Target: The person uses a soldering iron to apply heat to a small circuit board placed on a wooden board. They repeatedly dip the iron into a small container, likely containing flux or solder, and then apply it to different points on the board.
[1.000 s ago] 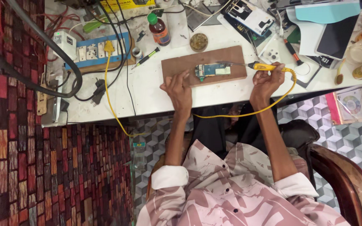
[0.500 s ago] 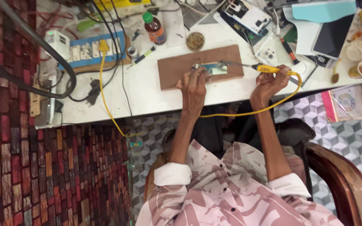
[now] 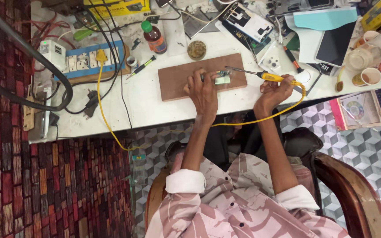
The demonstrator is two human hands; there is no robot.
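Yellow-handled iron (image 3: 273, 77) is being gripped in the right hand (image 3: 273, 91), tip at the small board (image 3: 222, 78) being pinned by left hand (image 3: 203, 90) on the brown slab (image 3: 177, 80); soldering is judged unfinished.

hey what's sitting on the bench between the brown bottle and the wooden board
In the head view, a small round tin lies between the brown bottle and the wooden board.

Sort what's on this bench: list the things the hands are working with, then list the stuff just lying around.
In use:
- left hand pressing the small circuit board
- right hand holding the yellow soldering iron
- brown wooden board under the work

Lying about:
- brown bottle with green cap
- blue switch board
- small screwdriver
- round tin
- paper cup
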